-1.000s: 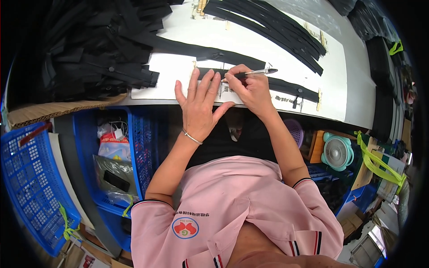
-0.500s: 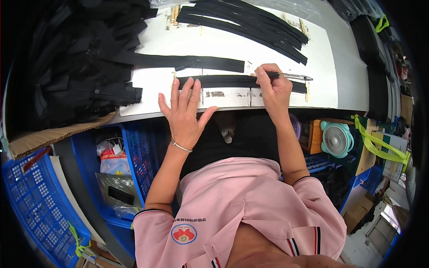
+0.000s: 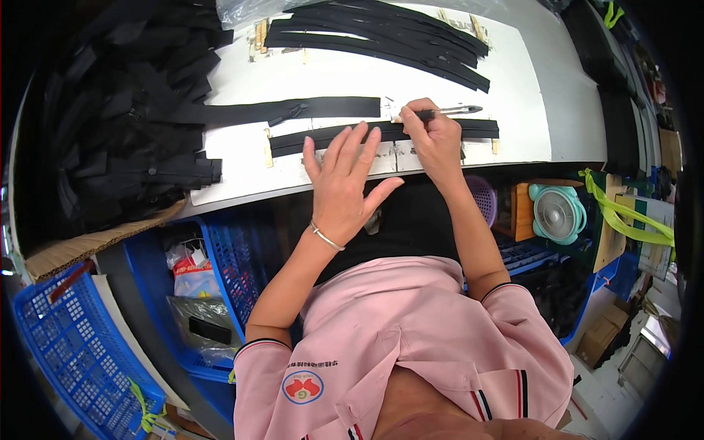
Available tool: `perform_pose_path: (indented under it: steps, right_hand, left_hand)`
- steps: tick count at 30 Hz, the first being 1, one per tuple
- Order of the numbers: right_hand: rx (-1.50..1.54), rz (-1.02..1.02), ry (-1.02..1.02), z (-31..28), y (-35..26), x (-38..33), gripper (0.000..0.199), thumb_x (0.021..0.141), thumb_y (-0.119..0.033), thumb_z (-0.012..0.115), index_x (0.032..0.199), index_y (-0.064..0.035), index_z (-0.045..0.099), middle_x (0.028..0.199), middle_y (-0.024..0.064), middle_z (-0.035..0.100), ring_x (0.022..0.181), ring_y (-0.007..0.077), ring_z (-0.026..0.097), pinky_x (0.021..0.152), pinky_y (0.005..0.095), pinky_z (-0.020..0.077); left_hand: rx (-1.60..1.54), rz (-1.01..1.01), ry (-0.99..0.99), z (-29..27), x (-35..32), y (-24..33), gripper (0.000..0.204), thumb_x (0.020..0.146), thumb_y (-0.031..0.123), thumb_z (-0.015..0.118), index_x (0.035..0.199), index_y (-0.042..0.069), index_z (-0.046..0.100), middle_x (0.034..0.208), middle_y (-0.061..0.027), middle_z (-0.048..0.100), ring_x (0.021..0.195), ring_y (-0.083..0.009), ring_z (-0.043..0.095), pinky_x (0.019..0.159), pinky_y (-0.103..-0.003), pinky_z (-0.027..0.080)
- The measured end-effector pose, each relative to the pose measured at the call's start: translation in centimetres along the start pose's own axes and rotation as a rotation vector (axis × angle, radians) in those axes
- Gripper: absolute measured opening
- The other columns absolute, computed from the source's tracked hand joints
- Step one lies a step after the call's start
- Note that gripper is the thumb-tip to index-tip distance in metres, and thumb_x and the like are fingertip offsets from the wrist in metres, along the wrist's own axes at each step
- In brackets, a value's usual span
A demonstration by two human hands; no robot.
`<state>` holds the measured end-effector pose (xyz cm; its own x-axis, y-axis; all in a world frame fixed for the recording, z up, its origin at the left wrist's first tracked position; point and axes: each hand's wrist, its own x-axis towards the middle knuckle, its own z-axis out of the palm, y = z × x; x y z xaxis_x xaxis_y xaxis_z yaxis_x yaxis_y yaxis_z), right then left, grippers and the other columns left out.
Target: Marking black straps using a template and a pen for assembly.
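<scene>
A black zipper [image 3: 293, 141] lies lengthwise along the near side of a white board [image 3: 506, 88]. My left hand [image 3: 345, 172] rests flat with its fingers apart, the fingertips on the zipper's lower edge. In my right hand [image 3: 438, 143] is a pen [image 3: 458, 111] with a dark grip and a clear barrel. Its tip end is at the zipper's upper edge, hidden by my fingers. Just beyond lies another black zipper [image 3: 337, 107], its puller showing. It runs out from a big heap of black zippers [image 3: 125, 110] on the left.
Several black zippers [image 3: 381, 33] lie in a bundle at the board's far side. Small tan strips [image 3: 260, 37] are fixed on the board. Below the table edge are blue crates [image 3: 227, 257], a teal fan [image 3: 557, 213] and a purple basket [image 3: 481, 198].
My left hand has slid right along the zipper, closer to my right hand. The pen hand has shifted slightly relative to the zipper. The whole view has swung a little.
</scene>
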<state>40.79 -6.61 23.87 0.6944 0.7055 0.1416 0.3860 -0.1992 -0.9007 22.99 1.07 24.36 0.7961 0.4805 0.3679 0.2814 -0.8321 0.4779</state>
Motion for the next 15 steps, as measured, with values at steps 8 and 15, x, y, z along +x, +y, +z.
perform_pose_path:
  steps: [8,15]
  right_hand:
    - [0.069,-0.098,0.099,0.12,-0.44,-0.13,0.016,0.096,-0.011,0.066,0.088,0.0022,0.067,0.067,0.0038,0.063,0.054,0.0069,0.052,0.052,0.0257,0.0414]
    - [0.067,-0.155,-0.041,-0.39,0.07,-0.16,0.014,0.089,-0.008,0.064,0.081,0.0022,0.066,0.067,0.0080,0.062,0.053,0.0121,0.053,0.052,0.0286,0.0422]
  left_hand:
    - [0.050,-0.023,-0.014,1.15,0.40,0.48,0.056,0.087,0.043,0.075,0.130,0.009,0.067,0.134,-0.0070,0.058,0.128,-0.0258,0.050,0.117,-0.061,0.016]
    - [0.065,-0.030,-0.013,1.34,0.54,0.64,0.052,0.087,0.038,0.076,0.130,0.011,0.067,0.135,-0.0051,0.058,0.128,-0.0248,0.050,0.117,-0.062,0.015]
